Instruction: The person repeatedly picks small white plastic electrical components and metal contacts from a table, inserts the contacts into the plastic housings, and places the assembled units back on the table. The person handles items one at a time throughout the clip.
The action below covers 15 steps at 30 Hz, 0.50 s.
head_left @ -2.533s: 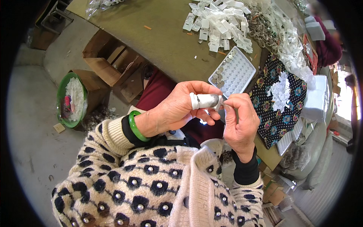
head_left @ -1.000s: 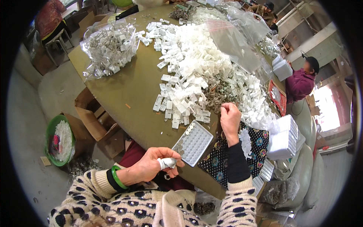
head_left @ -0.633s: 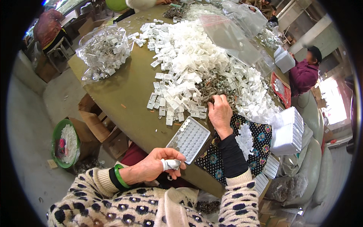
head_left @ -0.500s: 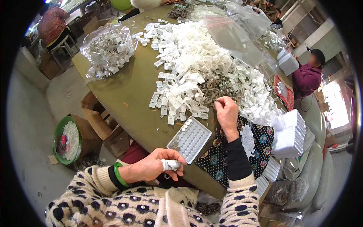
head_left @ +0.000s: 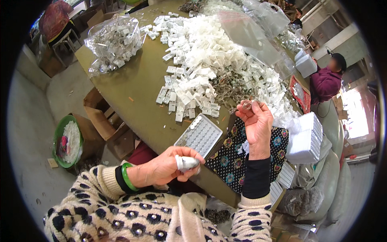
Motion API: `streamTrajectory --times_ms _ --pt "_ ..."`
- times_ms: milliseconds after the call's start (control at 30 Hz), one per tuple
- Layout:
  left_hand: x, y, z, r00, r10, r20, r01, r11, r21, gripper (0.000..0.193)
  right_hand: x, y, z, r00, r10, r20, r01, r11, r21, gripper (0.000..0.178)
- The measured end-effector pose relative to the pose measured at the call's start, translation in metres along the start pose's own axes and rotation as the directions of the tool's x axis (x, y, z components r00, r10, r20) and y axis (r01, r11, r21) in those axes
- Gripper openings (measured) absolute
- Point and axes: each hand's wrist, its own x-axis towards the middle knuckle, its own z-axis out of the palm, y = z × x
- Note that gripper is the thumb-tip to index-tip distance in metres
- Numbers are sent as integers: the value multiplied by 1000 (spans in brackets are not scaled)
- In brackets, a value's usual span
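My left hand is closed, thumb and fingers drawn together, with a white wrapping on one finger. What it holds, if anything, is hidden. Just beyond it lies a pale grey tray with rows of round hollows and a few small white discs at its far corner. My right hand is raised palm-up over a dark patterned cloth, its curled fingertips pinching a small, thin metal piece. Beyond that hand are a heap of tangled metal pieces and a large pile of small white plastic cases.
A clear bag of metal parts sits at the table's far left. Stacked white trays stand right of the cloth. A green basin and open cardboard boxes are on the floor at left. A person in purple works at right.
My right hand has lifted off the metal heap and turned palm-up, with a small metal piece in its fingertips. My left hand has shifted slightly right and stays closed.
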Motion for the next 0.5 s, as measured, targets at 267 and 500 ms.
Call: streamTrajectory --times_ms 267,500 --pt "4 11 3 968 248 -22 -249 969 -7 46 -93 34 48 992 55 117 -83 964 252 9" --pt "-16 10 -15 930 355 -96 -331 921 205 23 -130 55 66 990 -78 121 76 997 25 10"
